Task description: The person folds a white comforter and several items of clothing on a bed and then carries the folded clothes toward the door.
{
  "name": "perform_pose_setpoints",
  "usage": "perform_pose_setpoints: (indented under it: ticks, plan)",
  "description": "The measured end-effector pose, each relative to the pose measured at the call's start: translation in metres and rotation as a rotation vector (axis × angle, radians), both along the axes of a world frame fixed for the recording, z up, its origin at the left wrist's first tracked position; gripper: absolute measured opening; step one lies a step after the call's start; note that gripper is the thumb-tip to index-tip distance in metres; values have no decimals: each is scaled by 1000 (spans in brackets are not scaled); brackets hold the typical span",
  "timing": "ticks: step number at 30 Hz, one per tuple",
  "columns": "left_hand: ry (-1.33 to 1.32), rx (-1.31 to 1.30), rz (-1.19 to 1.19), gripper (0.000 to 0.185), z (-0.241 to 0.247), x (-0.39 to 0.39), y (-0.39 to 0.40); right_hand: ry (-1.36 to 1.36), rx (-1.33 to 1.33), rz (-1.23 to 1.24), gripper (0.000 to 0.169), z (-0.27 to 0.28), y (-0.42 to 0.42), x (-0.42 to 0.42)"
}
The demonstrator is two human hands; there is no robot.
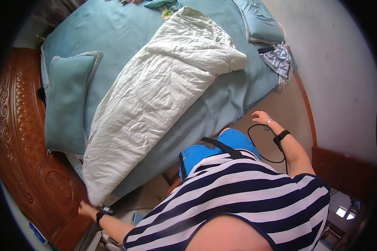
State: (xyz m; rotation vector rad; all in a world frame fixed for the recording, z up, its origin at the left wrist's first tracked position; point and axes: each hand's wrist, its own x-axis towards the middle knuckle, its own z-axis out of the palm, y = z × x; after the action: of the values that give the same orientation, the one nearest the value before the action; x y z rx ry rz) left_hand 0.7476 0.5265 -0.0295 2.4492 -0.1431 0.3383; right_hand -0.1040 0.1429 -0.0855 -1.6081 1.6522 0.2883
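A white, wrinkled quilt (150, 91) lies slantwise across a bed with a teal quilted cover (113, 37). At the lower left, my left hand (86, 209) is beside the quilt's narrow lower corner, close to the headboard; whether its fingers grip the fabric is unclear. My right hand (261, 117) hangs in the air off the bed's near edge, fingers loosely curled and nothing in them. A black cable loops beside its wrist and forearm. One teal pillow (69, 100) rests by the headboard, another (262, 23) at the upper right.
The carved brown headboard (34, 138) stands at the left. Silvery fabric (278, 59) lies on the bed's right corner, and coloured cloths (163, 6) at the top. A pale wall (339, 78) and a dark red wooden panel (342, 172) are at the right. Small items lie near my left forearm.
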Motion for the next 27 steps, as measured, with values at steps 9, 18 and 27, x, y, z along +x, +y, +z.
perform_pose_setpoints:
  ticks: [9,18,27]
  plan:
    - [1174,28,-1271,37,-93,-326,-232,-111,-40,-206,38,-46,-61,-47]
    - [1073,63,-984,31,-91,-449,-226,-91,-130,-85,41,-99,-199,-71]
    - [1338,-62,-536,27,-15,-586,-259,-70,-176,-356,46,-191,-348,-113]
